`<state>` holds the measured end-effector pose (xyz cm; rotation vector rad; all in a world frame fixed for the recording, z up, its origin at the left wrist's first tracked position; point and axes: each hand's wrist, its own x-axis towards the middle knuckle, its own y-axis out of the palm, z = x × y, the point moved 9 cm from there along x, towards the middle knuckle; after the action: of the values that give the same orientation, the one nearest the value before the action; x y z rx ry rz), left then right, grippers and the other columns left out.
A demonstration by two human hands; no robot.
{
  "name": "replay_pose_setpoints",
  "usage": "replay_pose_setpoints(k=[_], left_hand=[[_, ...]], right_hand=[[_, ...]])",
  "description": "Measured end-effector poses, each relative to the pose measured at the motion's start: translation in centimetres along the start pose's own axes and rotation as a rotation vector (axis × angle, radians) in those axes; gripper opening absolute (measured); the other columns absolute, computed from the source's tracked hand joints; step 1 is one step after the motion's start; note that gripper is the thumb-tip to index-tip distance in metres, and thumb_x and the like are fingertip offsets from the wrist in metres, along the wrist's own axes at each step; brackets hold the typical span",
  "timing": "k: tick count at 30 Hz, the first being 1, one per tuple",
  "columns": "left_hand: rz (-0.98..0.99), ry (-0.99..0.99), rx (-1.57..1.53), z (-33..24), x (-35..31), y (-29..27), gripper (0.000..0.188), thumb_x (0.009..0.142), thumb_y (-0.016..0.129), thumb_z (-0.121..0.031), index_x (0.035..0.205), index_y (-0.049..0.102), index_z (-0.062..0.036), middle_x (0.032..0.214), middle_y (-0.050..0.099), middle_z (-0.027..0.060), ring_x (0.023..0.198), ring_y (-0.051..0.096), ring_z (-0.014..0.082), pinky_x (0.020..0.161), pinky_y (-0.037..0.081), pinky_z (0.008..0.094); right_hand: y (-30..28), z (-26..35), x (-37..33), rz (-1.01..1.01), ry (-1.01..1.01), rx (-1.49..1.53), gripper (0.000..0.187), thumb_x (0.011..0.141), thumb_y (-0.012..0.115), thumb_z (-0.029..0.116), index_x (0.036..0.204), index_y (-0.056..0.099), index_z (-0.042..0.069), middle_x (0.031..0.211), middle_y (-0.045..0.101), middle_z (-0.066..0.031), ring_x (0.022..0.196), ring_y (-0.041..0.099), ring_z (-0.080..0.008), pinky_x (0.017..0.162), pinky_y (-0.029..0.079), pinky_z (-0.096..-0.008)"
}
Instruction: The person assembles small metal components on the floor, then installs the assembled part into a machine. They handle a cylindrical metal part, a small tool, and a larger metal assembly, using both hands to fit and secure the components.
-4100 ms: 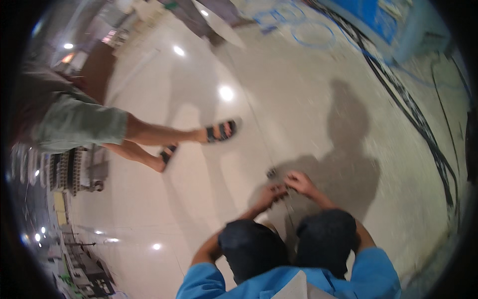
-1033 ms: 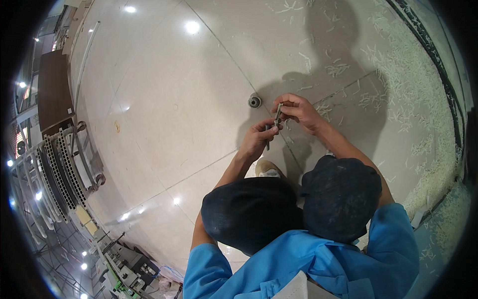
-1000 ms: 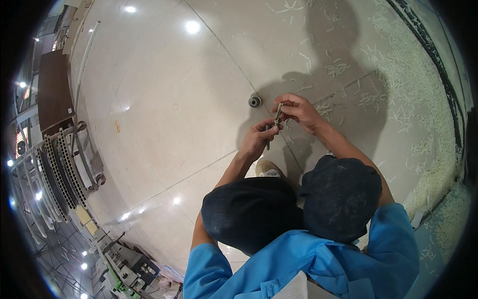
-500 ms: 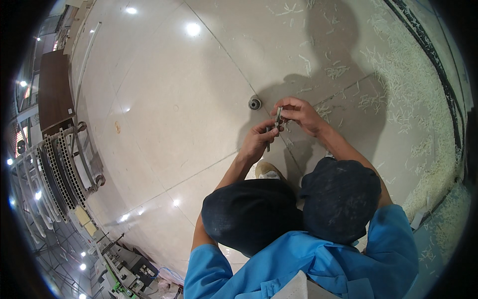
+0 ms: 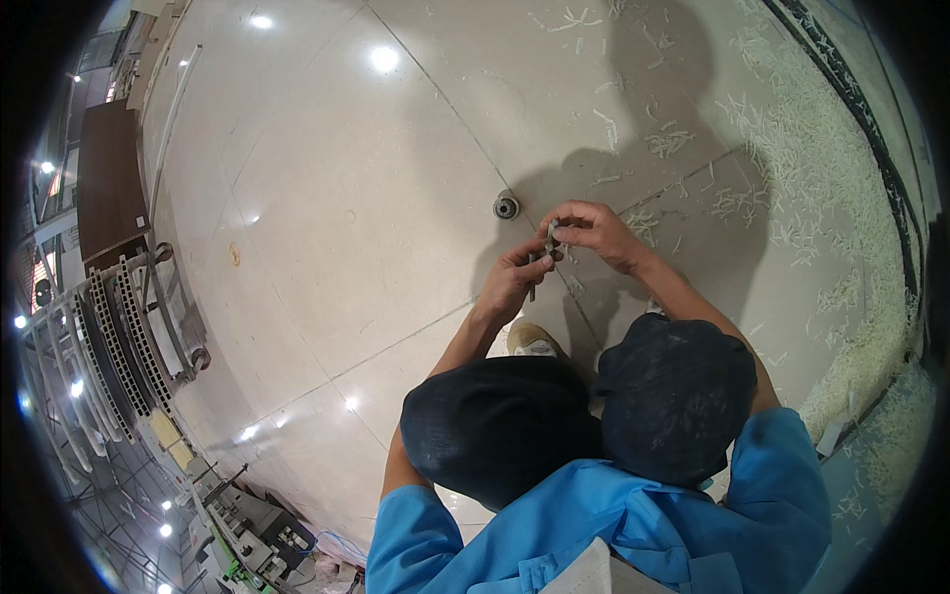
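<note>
Both hands meet over the tiled floor, just beyond my knees. My left hand [image 5: 515, 274] is closed on a slim grey metal rod-like piece [image 5: 532, 291], whose lower end sticks out below the fingers. My right hand [image 5: 592, 234] pinches a small grey metal part [image 5: 551, 238] at the upper end, right above the left fingertips. Whether the two pieces are joined I cannot tell, as fingers cover the middle. A round metal collar-like part [image 5: 507, 206] with a dark ridged centre stands on the floor, just left of and beyond the right fingertips, touched by neither hand.
Pale shavings [image 5: 821, 198] lie thickly along the right, with loose strands scattered nearer. A dark curved strip [image 5: 871, 139] edges that side. At the left stand a brown panel [image 5: 111, 178] and a wheeled rack [image 5: 163, 327]; machinery [image 5: 257, 530] is at the lower left.
My right fingers have come down slightly and curled closer around the upper metal part, covering more of it. The left hand and the round part on the floor have stayed put.
</note>
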<state>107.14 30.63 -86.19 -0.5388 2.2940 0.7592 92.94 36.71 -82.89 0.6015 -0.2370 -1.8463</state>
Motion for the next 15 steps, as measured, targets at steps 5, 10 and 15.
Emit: replay_pose_setpoints(k=[5,10,15], left_hand=[[-0.024,0.023,-0.012,-0.3,0.0,-0.1,0.035,0.095,0.070,-0.008,0.128,0.063,-0.0011,0.108,0.073,0.0058,0.079,0.050,0.0070,0.072,0.041,0.0226],[-0.036,0.024,-0.060,-0.4,0.1,-0.2,0.032,0.093,0.072,-0.008,0.124,0.064,-0.0029,0.105,0.073,0.0045,0.079,0.051,0.0070,0.071,0.040,0.0227],[-0.029,0.032,-0.078,-0.3,0.2,-0.1,0.032,0.093,0.072,-0.007,0.124,0.065,-0.0040,0.104,0.073,0.0044,0.078,0.050,0.0068,0.070,0.040,0.0224]], right_hand=[[-2.7,-0.1,-0.3,-0.233,0.009,-0.011,0.031,0.095,0.067,0.012,0.125,0.064,0.005,0.102,0.070,-0.0072,0.095,0.068,-0.0167,0.088,0.053,-0.0316],[-2.0,-0.8,-0.2,-0.110,0.144,0.614,0.040,0.096,0.058,0.011,0.134,0.058,-0.002,0.108,0.072,-0.0173,0.100,0.071,-0.0233,0.093,0.055,-0.0348],[-0.6,-0.5,-0.7,-0.033,0.184,0.730,0.038,0.097,0.053,0.009,0.132,0.058,-0.005,0.111,0.073,-0.0191,0.100,0.072,-0.0246,0.095,0.056,-0.0357]])
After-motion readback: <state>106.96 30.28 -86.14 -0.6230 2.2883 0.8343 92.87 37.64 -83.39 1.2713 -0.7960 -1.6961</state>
